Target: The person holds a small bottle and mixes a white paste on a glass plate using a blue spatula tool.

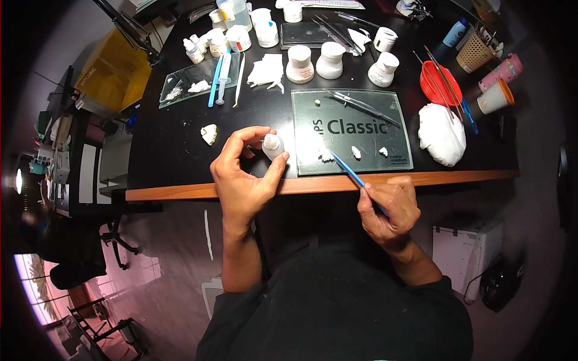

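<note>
Head view: left hand (244,174) clamps a small white plastic bottle (273,146) left of the rectangular glass slab (346,143) — right hand (390,207) pinches a slim blue tool (348,169), its length slanting forward-left to a crumbly white clump (326,156)

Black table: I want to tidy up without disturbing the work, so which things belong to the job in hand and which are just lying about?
Likely in the job:
small bottle, in the left hand
blue tool, in the right hand
glass slab
white clumps on it

Apparently lying about:
syringe
red bowl
pink tumbler
</note>
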